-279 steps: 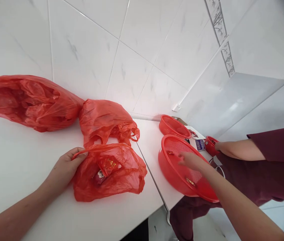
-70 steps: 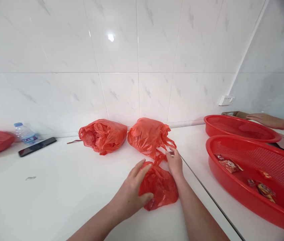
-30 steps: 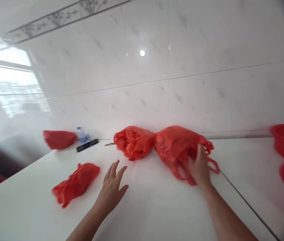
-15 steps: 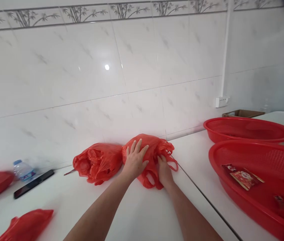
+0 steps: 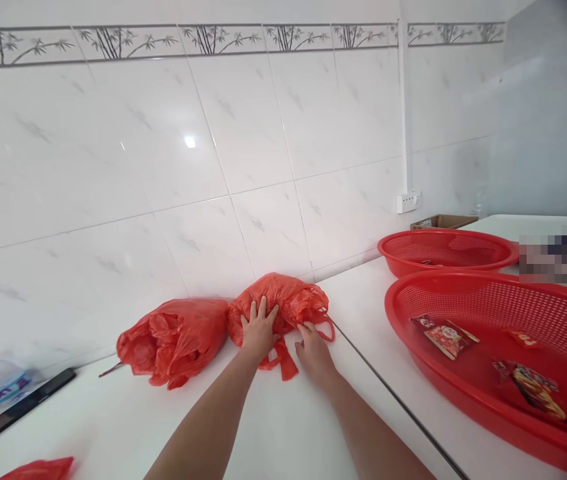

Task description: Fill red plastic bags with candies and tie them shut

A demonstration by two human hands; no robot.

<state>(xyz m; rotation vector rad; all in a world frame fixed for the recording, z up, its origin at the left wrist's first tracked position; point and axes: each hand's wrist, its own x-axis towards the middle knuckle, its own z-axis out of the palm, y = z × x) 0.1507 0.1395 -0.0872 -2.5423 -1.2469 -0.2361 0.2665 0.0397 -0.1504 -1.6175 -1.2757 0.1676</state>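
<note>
A full red plastic bag (image 5: 283,293) lies on the white table against the tiled wall, its loose handles trailing toward me. My left hand (image 5: 259,330) presses on its front with fingers spread flat. At the bag's right end, my right hand (image 5: 313,350) has its fingers bent onto the plastic near the handles, gripping the edge; the fingertips are partly hidden. Touching this bag on the left is another bulging red plastic bag (image 5: 178,340), crumpled at its open end. What the bags hold is hidden.
To the right stand a large red basket (image 5: 443,393) with several snack packets (image 5: 451,339) in it and another red basket (image 5: 393,263) behind. At left are a water bottle (image 5: 1,380), a black phone (image 5: 23,407) and red plastic (image 5: 38,470). A blurred patch covers the far right.
My right hand has come out from among the handles to the bag's front edge. The handles hang differently, and the view has swung rightward. My left hand stays spread on the bag.
</note>
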